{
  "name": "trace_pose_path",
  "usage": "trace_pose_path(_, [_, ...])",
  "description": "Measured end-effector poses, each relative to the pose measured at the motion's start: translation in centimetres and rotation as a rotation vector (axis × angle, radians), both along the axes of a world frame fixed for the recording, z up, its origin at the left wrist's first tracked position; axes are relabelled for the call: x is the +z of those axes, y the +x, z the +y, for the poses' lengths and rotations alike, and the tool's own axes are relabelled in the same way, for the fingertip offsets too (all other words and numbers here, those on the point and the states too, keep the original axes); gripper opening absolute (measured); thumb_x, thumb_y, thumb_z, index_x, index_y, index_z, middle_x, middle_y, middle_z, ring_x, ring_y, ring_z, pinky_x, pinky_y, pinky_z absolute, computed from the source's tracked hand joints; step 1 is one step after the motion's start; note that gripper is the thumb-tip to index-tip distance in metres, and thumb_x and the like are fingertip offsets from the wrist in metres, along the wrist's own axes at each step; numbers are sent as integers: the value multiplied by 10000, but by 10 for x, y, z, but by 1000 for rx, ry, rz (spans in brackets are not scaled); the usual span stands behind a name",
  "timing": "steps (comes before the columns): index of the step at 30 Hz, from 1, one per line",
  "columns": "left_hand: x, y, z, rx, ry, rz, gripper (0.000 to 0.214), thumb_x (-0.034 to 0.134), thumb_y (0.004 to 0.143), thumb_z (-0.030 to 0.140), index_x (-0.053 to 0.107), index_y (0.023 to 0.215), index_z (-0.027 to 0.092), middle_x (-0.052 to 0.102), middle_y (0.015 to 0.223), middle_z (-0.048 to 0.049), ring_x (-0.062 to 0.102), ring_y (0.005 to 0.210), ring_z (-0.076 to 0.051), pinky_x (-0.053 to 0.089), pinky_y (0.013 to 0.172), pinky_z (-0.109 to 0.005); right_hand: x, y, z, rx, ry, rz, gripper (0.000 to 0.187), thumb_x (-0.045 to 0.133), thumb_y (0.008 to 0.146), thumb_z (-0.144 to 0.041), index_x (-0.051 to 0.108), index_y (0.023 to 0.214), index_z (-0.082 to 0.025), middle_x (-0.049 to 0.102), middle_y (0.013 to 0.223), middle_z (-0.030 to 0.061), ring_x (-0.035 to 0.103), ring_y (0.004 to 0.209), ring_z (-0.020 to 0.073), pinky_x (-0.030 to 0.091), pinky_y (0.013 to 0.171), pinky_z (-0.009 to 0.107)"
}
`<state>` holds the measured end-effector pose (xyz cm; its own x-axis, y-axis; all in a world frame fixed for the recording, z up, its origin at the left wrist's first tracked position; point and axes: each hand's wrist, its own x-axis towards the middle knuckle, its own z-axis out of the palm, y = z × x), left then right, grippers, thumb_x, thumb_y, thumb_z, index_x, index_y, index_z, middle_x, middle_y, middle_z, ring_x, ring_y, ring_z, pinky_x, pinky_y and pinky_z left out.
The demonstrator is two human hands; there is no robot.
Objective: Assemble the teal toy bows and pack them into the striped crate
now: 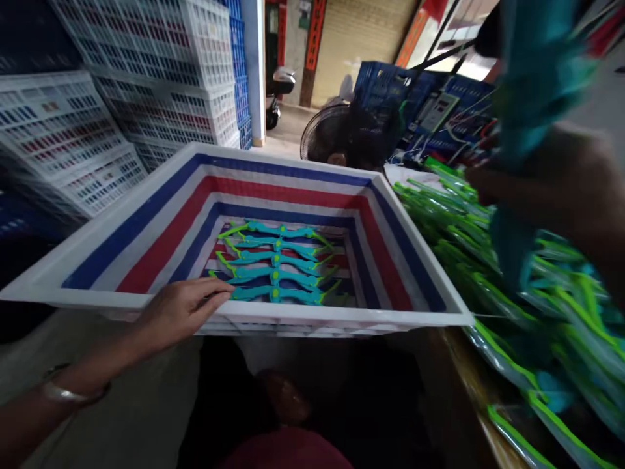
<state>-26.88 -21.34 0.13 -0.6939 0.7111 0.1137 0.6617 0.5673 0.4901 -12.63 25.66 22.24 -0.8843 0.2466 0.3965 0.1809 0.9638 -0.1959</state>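
A white crate with a red, white and blue striped lining stands in front of me. In its bottom lies a row of several turquoise folding hangers with green arms and round green centres. My left hand reaches over the near rim, thumb and fingers close together at the left end of the nearest hanger; whether they pinch it is hidden. Raised at the right, my right hand is wrapped round a long turquoise plastic piece, blurred by motion. Below it spreads a pile of green-edged plastic pieces.
White slatted crates are stacked at the left. Behind my crate are a fan and what looks like a person's head. Blue crates and a control box with wires stand at the back right. A wooden edge runs beneath the pile.
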Motion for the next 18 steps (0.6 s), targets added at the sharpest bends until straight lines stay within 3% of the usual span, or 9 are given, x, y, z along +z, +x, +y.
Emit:
trace_pose_path(2, [12, -1, 0, 0, 179, -10, 374, 497, 967, 507, 753, 1043, 245, 798, 1048, -5, 748, 943, -212, 567, 868, -287, -44, -59, -33, 4, 175, -26, 352, 644, 863, -620, 610, 1023, -309, 635, 779, 69, 623, 706, 297, 499, 653, 423])
trace_pose_path(4, [29, -4, 3, 23, 260, 77, 292, 538, 968, 450, 740, 1041, 252, 793, 997, 30, 743, 887, -185, 568, 845, -274, -108, -98, -69, 140, 214, -329, 347, 643, 903, -529, 597, 1083, -235, 680, 866, 86, 651, 788, 293, 500, 718, 392])
trace_pose_path(5, [37, -8, 6, 17, 258, 117, 274, 542, 970, 437, 737, 1045, 259, 787, 989, 42, 738, 877, -180, 566, 843, -277, -146, -108, -86, 180, 204, -501, 390, 636, 924, -488, 580, 1164, -186, 699, 968, 122, 669, 880, 307, 501, 767, 384])
trace_pose_path(7, [46, -18, 17, -69, 172, 100, 295, 506, 979, 447, 738, 1054, 281, 776, 992, 48, 727, 891, -185, 554, 853, -291, -221, -110, -116, 235, 153, -665, 414, 690, 903, -410, 590, 1184, -123, 718, 980, 153, 687, 926, 312, 503, 779, 356])
trace_pose_path(9, [40, -35, 33, -201, -27, -47, 334, 462, 977, 461, 737, 1079, 301, 766, 1016, 34, 716, 927, -201, 538, 861, -308, -289, -97, -138, 300, 98, -785, 358, 700, 908, -344, 616, 1155, -99, 724, 960, 147, 698, 897, 271, 516, 769, 327])
trace_pose_path(11, [15, -56, 51, -311, -277, -212, 333, 458, 966, 433, 730, 1105, 300, 758, 1046, 6, 707, 962, -223, 524, 879, -330, -344, -83, -153, 361, 52, -875, 347, 678, 946, -355, 623, 1176, -100, 717, 1009, 121, 695, 890, 224, 546, 792, 335])
trace_pose_path(13, [-25, -76, 70, -396, -508, -313, 297, 488, 958, 392, 727, 1084, 267, 751, 1055, -34, 704, 966, -245, 522, 875, -351, -386, -73, -163, 413, 14, -931, 362, 637, 989, -399, 620, 1221, -122, 699, 1082, 91, 687, 929, 200, 570, 842, 365])
trace_pose_path(15, [-71, -90, 85, -474, -694, -365, 242, 541, 946, 360, 724, 1001, 213, 745, 1027, -84, 703, 941, -274, 535, 840, -372, -417, -69, -170, 441, -14, -968, 372, 601, 1015, -427, 615, 1252, -142, 686, 1111, 75, 682, 961, 196, 579, 874, 388])
trace_pose_path(18, [-134, -93, 104, -528, -826, -414, 161, 684, 860, 314, 704, 894, 158, 744, 953, -136, 697, 928, -317, 551, 824, -404, -450, -66, -176, 449, -34, -1015, 398, 589, 1022, -448, 608, 1267, -135, 685, 1096, 80, 685, 947, 196, 587, 862, 391])
